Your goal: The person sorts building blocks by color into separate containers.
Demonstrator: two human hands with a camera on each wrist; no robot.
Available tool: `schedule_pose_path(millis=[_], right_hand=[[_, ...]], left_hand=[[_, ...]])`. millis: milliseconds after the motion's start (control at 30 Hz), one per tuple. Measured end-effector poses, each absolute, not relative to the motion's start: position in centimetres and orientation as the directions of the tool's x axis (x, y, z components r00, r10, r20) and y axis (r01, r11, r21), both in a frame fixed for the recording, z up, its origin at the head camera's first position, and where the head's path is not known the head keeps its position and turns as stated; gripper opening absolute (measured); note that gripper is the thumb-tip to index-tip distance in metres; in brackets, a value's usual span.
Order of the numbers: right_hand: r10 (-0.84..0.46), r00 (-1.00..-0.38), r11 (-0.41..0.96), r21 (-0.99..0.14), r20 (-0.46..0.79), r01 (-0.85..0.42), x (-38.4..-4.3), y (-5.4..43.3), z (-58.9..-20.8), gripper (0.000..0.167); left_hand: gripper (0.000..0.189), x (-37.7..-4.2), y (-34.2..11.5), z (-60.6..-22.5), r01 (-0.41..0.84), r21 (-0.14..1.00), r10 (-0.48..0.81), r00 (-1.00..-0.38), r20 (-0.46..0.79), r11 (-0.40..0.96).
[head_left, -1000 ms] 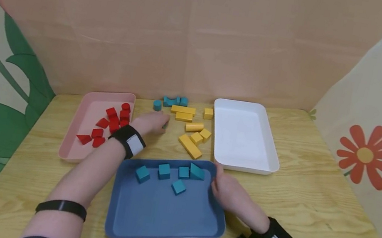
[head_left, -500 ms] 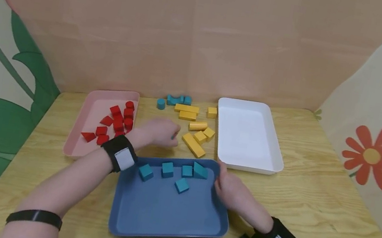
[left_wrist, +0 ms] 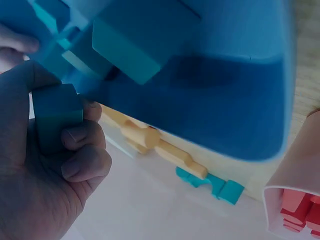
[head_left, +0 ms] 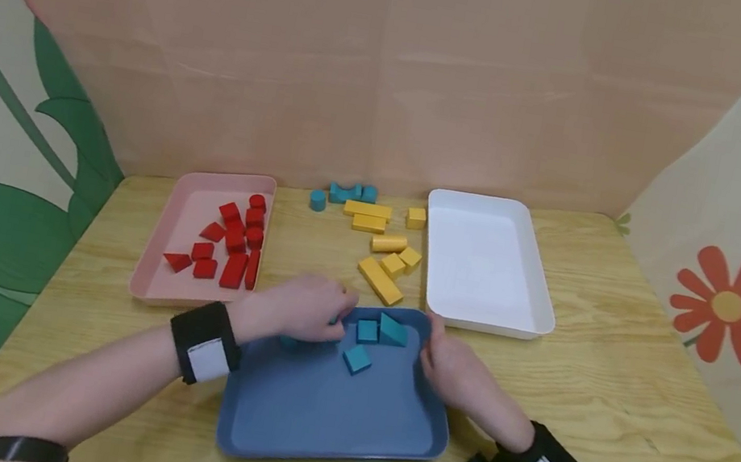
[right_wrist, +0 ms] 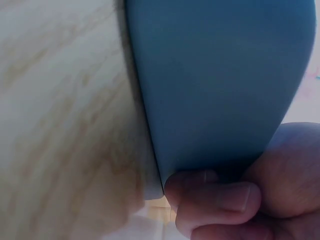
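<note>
My left hand (head_left: 302, 308) is over the far left part of the blue tray (head_left: 338, 422). In the left wrist view its curled fingers and thumb hold a teal block (left_wrist: 56, 112). Teal cubes and a teal triangular block (head_left: 393, 331) lie along the tray's far side, with another teal cube (head_left: 357, 360) nearer the middle. The left hand partly hides some of them in the head view. At the tray's far right corner, my right hand (head_left: 461, 370) grips the edge; the right wrist view shows its curled fingers (right_wrist: 220, 202) against the outer wall.
A pink tray (head_left: 152, 260) with several red blocks stands left, and a white tray (head_left: 490, 263) stands at the back right. Between them lie yellow blocks (head_left: 380, 280), a teal cylinder (head_left: 317, 200) and a teal arched block (head_left: 345, 193). A curtain-like backdrop rises behind the table.
My left hand has come from among the loose blocks toward me and over the blue tray, carrying the teal block. The right hand has stayed at the tray's corner.
</note>
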State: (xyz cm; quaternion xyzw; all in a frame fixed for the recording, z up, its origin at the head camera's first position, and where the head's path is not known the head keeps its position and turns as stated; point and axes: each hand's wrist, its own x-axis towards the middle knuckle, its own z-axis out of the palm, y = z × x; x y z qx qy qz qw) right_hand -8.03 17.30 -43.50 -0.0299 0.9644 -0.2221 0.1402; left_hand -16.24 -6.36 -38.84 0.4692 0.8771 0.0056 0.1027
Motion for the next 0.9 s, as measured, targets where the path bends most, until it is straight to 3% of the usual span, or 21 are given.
schedule_pose_path(millis=[333,467,767,900], right_hand=[[-0.123,-0.964,0.907,-0.421,-0.237,-0.012,-8.0,17.3,-43.6,0.055],[-0.129,-0.965,0.909,-0.417,-0.227,-0.023,-7.9,17.3,-43.5,0.055],[-0.137,-0.968,0.911,-0.411,-0.212,-0.039,-7.9,17.3,-43.5,0.055],[-0.135,-0.968,0.911,-0.41,-0.21,-0.039,-7.9,17.2,-43.5,0.055]], left_hand=[[0.023,-13.8,-6.9,-39.6,0.861,0.12,0.864,-0.472,-0.177,0.495],[0.023,-13.4,-7.0,-39.8,0.858,0.166,0.871,-0.459,-0.175,0.486],[0.023,-13.1,-7.1,-40.3,0.874,0.152,0.886,-0.444,-0.132,0.461],[0.042,-13.0,-7.3,-40.5,0.881,0.11,0.887,-0.454,-0.085,0.461]])
